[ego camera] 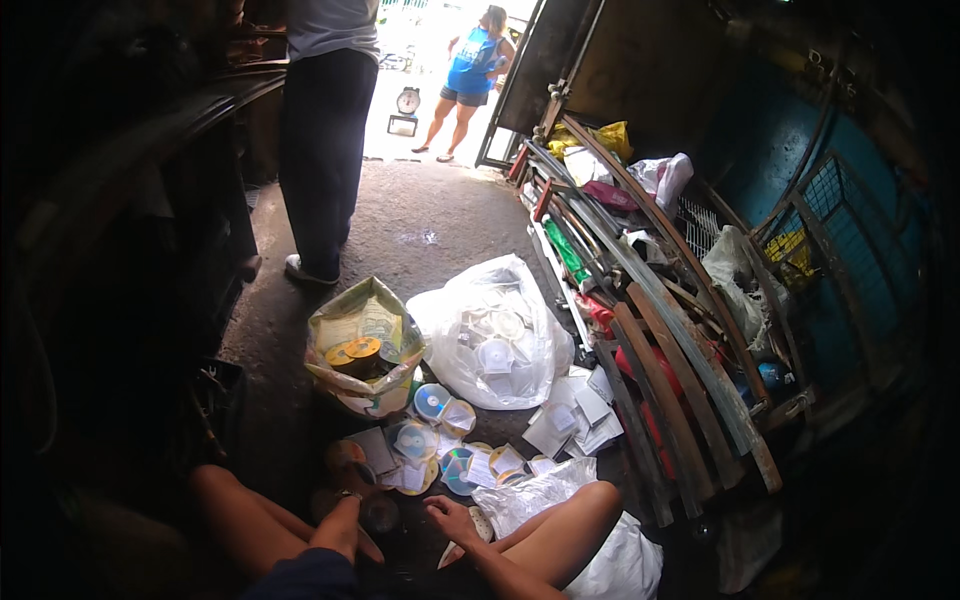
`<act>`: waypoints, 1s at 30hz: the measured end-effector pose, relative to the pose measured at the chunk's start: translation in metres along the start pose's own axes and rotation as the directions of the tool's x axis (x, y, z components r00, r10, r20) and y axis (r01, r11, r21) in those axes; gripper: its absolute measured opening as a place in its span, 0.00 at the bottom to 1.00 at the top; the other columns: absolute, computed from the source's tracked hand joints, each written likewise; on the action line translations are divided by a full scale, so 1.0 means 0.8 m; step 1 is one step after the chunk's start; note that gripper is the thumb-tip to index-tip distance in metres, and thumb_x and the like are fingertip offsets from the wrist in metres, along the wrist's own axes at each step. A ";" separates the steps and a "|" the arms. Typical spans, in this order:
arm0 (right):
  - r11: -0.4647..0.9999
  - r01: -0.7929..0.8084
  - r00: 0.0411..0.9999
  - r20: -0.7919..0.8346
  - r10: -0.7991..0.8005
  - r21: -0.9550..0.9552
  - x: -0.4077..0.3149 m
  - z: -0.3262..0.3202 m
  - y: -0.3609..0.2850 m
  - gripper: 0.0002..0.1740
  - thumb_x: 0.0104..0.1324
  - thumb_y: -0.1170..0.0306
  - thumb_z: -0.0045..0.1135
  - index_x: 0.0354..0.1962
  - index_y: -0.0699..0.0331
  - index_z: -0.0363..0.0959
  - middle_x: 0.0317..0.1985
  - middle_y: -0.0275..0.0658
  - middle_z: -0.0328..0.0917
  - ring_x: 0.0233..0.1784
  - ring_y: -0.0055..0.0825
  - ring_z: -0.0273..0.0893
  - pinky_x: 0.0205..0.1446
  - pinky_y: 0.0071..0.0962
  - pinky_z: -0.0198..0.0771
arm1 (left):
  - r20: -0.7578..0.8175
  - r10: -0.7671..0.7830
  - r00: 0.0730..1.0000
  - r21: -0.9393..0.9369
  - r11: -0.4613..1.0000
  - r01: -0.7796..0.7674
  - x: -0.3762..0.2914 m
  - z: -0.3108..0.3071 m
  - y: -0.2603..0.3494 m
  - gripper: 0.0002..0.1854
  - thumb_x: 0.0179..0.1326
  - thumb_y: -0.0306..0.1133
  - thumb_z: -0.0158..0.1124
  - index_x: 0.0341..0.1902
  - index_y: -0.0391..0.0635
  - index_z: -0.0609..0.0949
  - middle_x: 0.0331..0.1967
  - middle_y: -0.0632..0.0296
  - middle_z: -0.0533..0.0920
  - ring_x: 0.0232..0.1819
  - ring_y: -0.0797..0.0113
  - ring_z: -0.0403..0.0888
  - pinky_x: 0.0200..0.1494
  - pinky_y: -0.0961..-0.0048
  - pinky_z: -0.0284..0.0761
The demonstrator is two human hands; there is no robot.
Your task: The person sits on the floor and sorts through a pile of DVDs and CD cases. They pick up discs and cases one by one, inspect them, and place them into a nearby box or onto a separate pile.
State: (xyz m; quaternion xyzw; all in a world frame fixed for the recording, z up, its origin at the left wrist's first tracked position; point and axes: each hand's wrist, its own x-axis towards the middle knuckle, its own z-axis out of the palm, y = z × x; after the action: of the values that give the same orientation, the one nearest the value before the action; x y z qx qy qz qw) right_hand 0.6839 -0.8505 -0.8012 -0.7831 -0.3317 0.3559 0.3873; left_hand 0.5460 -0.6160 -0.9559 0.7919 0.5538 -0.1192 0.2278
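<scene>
Discs [416, 441] and square paper inserts [482, 471] lie spread on the dark floor before me. My right hand [450, 517], empty as far as it shows, hovers by the near edge of these discs, its fingers apart. My left hand [336, 501] is in deep shadow at the left of the pile; its fingers and anything in them cannot be made out. Beyond the pile, a printed sack [365, 390] stands open with orange-labelled discs [363, 347] inside. To its right, a clear plastic bag [525, 379] holds many white and clear pieces, seemingly disc cases.
Flat cases and papers [577, 412] lie right of the clear bag. A white woven sack [619, 555] lies by my right knee. Long metal bars [675, 315] lean along the right side. One person [322, 150] stands ahead, another [472, 64] outside near a dial scale [408, 100].
</scene>
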 end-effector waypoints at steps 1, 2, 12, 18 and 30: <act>0.999 -0.023 0.999 -0.043 0.024 0.027 0.000 0.001 0.001 0.18 0.71 0.62 0.60 0.54 0.58 0.80 0.40 0.38 0.87 0.40 0.23 0.84 0.47 0.26 0.78 | -0.020 0.036 0.999 -0.163 0.986 -0.039 0.001 -0.006 -0.001 0.73 0.28 0.73 0.80 0.73 0.37 0.62 0.71 0.40 0.68 0.71 0.47 0.70 0.73 0.58 0.67; 0.997 -0.052 0.997 -0.051 0.055 0.062 0.003 0.001 -0.001 0.18 0.70 0.62 0.60 0.55 0.58 0.80 0.41 0.39 0.87 0.41 0.24 0.84 0.48 0.26 0.78 | 0.022 0.049 0.999 -0.291 0.956 -0.040 0.005 -0.019 -0.003 0.72 0.29 0.73 0.80 0.73 0.36 0.62 0.71 0.40 0.68 0.72 0.47 0.69 0.73 0.58 0.66; 0.835 -0.085 0.931 0.341 -0.127 0.543 0.073 0.021 -0.055 0.38 0.70 0.63 0.66 0.73 0.59 0.62 0.61 0.39 0.77 0.62 0.28 0.78 0.64 0.25 0.71 | 0.100 0.399 0.911 -0.991 0.124 0.054 -0.103 -0.145 0.066 0.42 0.61 0.52 0.73 0.73 0.40 0.70 0.64 0.52 0.77 0.63 0.56 0.77 0.59 0.56 0.78; 0.626 -0.141 0.981 0.193 -0.015 0.767 0.071 -0.002 -0.032 0.38 0.71 0.67 0.63 0.75 0.58 0.56 0.62 0.42 0.75 0.60 0.31 0.78 0.56 0.29 0.78 | 0.120 0.406 0.906 -0.946 -0.229 0.228 -0.134 -0.158 0.050 0.28 0.67 0.44 0.67 0.66 0.43 0.79 0.57 0.59 0.81 0.58 0.63 0.80 0.48 0.58 0.84; 0.693 0.551 0.797 0.046 -0.603 -0.464 0.014 -0.019 -0.086 0.34 0.61 0.62 0.64 0.66 0.50 0.68 0.75 0.48 0.56 0.79 0.52 0.52 0.74 0.58 0.53 | 0.432 0.316 0.845 -0.902 0.155 0.403 -0.159 -0.136 0.076 0.35 0.64 0.55 0.66 0.67 0.45 0.76 0.63 0.50 0.71 0.60 0.48 0.75 0.42 0.52 0.88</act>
State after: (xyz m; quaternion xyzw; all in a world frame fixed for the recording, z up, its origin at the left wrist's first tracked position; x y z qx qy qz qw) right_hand 0.6853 -0.8141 -0.7396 -0.7252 -0.6126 0.0846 0.3028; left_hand 0.5499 -0.6838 -0.7914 0.3623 0.4307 0.0491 0.8251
